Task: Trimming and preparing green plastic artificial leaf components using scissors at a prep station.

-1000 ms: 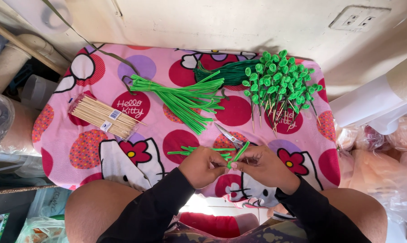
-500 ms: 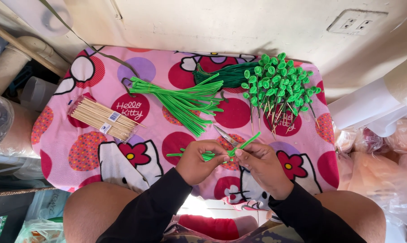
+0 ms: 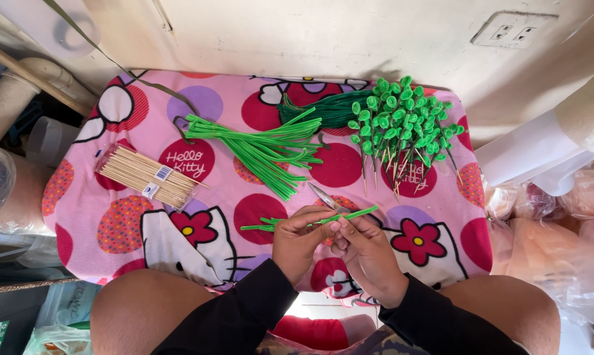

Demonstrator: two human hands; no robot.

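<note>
Both hands meet near the front edge of the pink blanket (image 3: 80,217). The left hand (image 3: 297,240) and right hand (image 3: 366,253) pinch a green stick (image 3: 353,214) between their fingertips. Its long axis runs left to right, the free end pointing right and slightly toward the back edge. It juts out past the right hand, which seems the nearer; the grip itself is partly hidden

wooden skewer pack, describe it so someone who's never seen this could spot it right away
On the pink cartoon-print cloth, look to its left side, away from both hands. The wooden skewer pack lies there at a slant: pale sticks in clear wrap, the only thing not green.
</note>
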